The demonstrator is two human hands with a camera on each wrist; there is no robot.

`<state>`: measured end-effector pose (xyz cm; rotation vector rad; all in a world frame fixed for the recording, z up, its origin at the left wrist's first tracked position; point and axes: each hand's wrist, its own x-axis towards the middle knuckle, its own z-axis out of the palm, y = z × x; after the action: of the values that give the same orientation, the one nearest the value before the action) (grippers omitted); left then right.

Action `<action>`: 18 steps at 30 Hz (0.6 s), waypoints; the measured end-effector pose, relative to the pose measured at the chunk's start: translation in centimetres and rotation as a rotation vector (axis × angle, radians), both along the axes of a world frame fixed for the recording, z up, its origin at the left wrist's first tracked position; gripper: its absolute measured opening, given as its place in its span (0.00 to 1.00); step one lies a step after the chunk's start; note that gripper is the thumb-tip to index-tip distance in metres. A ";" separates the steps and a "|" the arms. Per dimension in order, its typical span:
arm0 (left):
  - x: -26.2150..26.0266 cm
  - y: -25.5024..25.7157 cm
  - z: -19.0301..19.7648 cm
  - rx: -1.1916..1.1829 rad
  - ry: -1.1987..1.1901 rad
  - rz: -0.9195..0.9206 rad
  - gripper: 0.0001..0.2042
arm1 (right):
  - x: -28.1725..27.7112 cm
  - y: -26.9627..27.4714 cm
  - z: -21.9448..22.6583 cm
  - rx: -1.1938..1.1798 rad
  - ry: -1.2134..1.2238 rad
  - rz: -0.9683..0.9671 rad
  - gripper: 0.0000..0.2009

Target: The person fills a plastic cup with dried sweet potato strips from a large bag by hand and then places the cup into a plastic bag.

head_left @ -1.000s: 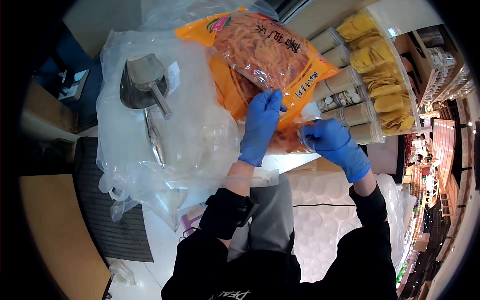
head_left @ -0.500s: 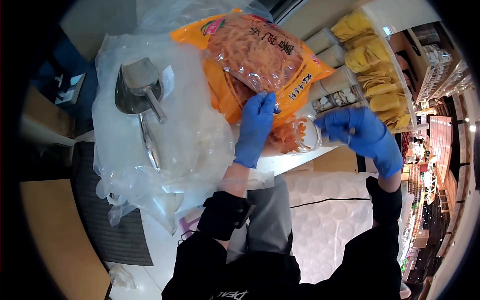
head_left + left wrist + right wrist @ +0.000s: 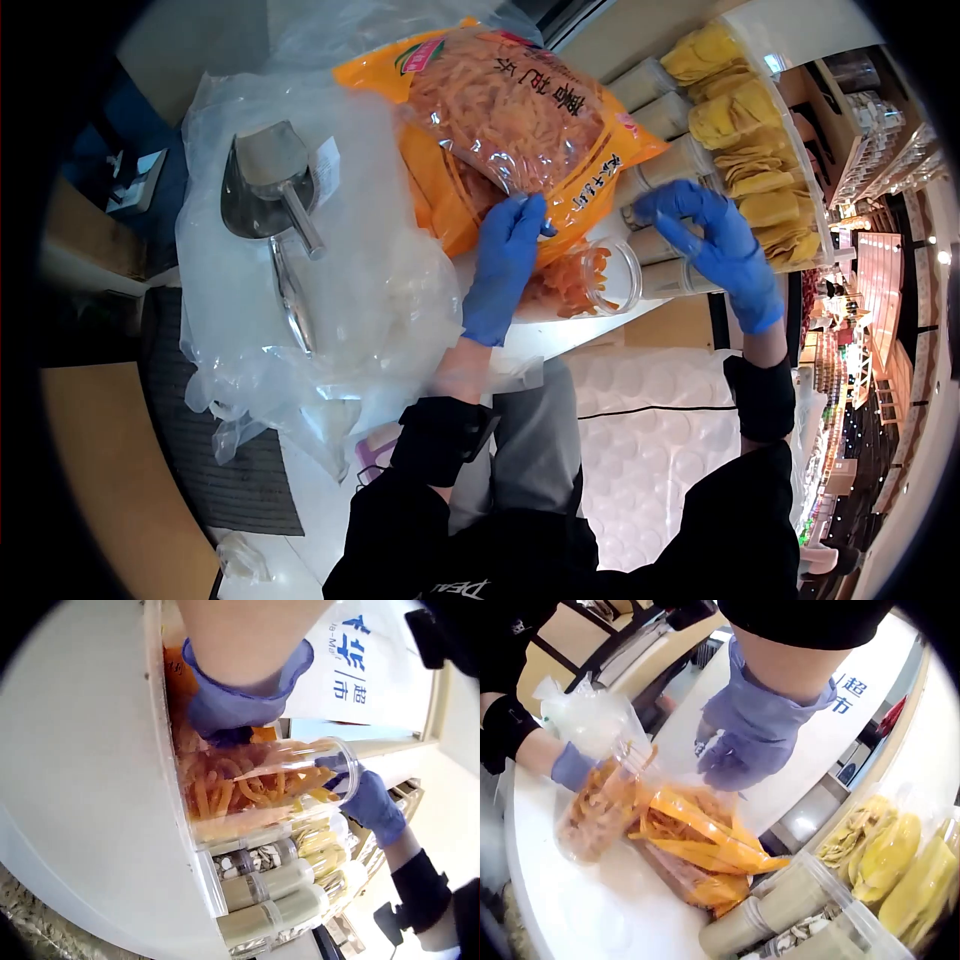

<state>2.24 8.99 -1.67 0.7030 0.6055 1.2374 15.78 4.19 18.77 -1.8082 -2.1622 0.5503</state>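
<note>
My left hand point(image 3: 502, 265) pinches the lower edge of a large orange-and-clear bag point(image 3: 515, 110) of orange strips. Beside it is an uncovered clear jar point(image 3: 578, 284), well filled with similar strips, its round mouth facing right in the head view. My right hand point(image 3: 725, 245) hangs in the air to the right of that mouth, fingers bent and apart, with nothing visible in them. The left wrist view shows the jar point(image 3: 259, 784) partly covering the left fingertips. In the right wrist view, the right hand point(image 3: 754, 735) is above the bag point(image 3: 705, 840), apart from it.
Lidded jars point(image 3: 665, 165) and yellow dried slices point(image 3: 745, 120) line the right side. Two metal scoops point(image 3: 275, 170) lie on a crumpled clear plastic bag point(image 3: 370, 260) at the left. A white table edge point(image 3: 570, 330) runs below the jar.
My right hand has withdrawn from the jar mouth to the right and up, exposing the mouth and the strips. My left hand keeps its grip on the bag edge.
</note>
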 end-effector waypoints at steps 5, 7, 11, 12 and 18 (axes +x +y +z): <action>0.2 0.1 -0.2 -0.023 -0.041 0.000 0.12 | 2.1 4.2 -5.7 0.223 -0.241 0.168 0.18; 0.1 0.4 -0.6 0.014 -0.073 -0.012 0.12 | 1.1 5.9 -8.4 0.393 -0.228 0.199 0.23; 0.2 0.3 -0.5 0.053 -0.114 -0.025 0.12 | -0.1 8.4 -9.7 0.653 -0.290 0.213 0.27; 0.3 0.2 -0.5 0.041 -0.112 -0.023 0.13 | 0.0 8.9 -9.7 0.674 -0.324 0.232 0.28; 0.2 0.5 -0.5 0.111 -0.164 -0.043 0.12 | -0.6 9.6 -9.4 0.658 -0.478 0.230 0.27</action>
<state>2.44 9.47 -2.19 0.6957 0.3866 1.2814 15.18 13.82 9.34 -1.4166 -2.4495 -0.5664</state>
